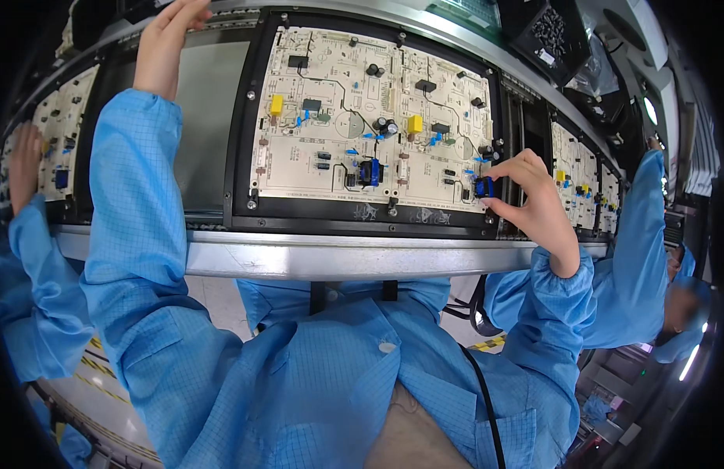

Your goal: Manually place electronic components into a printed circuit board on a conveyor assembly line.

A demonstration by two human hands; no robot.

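Note:
Thumb and fingers of my right hand (535, 195) close around a small blue-and-black transformer (484, 187) at the right edge of a cream circuit board panel (323, 86). It is at board level; whether its pins are seated is hidden. A matching transformer (371, 173) stands on the panel's left half. The panel lies in a black carrier frame (315, 218) and bears yellow block capacitors, black cylindrical capacitors and blue parts. My left hand (168, 43) is raised beyond the frame's left side, fingers stretched out and holding nothing visible, at the view's top edge.
A silver rail (362, 256) runs along the near side of the conveyor. Other populated boards lie to the left (65, 133) and right (573, 168). A black bin (545, 39) of small dark parts stands at far right. Co-workers' blue sleeves (639, 227) flank me.

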